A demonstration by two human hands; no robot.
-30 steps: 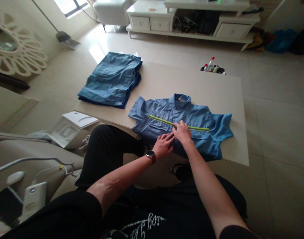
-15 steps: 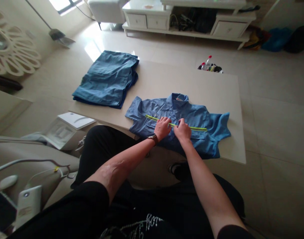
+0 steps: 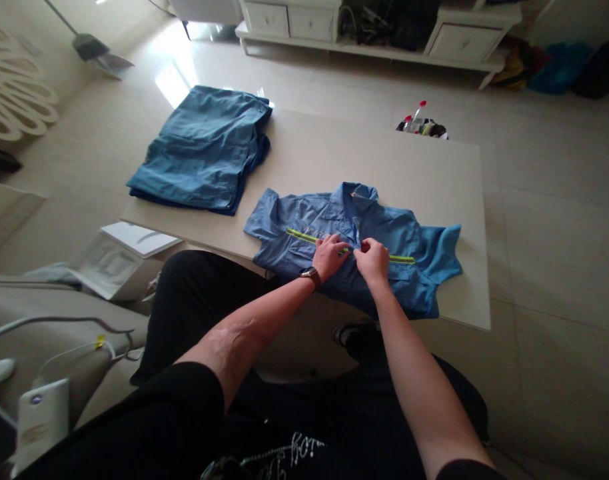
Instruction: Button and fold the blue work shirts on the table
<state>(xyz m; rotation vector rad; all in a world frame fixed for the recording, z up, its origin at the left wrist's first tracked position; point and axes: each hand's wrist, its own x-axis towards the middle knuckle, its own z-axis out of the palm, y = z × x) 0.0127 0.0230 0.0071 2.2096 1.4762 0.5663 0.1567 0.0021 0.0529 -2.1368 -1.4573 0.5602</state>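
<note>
A blue short-sleeved shirt with a yellow-green stripe across the chest lies front up on the table, collar pointing away from me. My left hand, a watch on its wrist, rests on the shirt's middle with its fingertips closed at the front opening. Right beside it, my right hand pinches the other edge of the front opening. Whatever small fastening lies between the fingertips is too small to make out. A folded stack of blue cloth lies at the table's far left.
An opened white box stands left of my knee, near a phone on the sofa. Behind the table are bottles with red caps and a white cabinet. A broom and dustpan stand far left.
My fingers have shifted along the shirt's front opening, and the right hand has turned its pinch inward. The whole view has tilted slightly downward and to the right.
</note>
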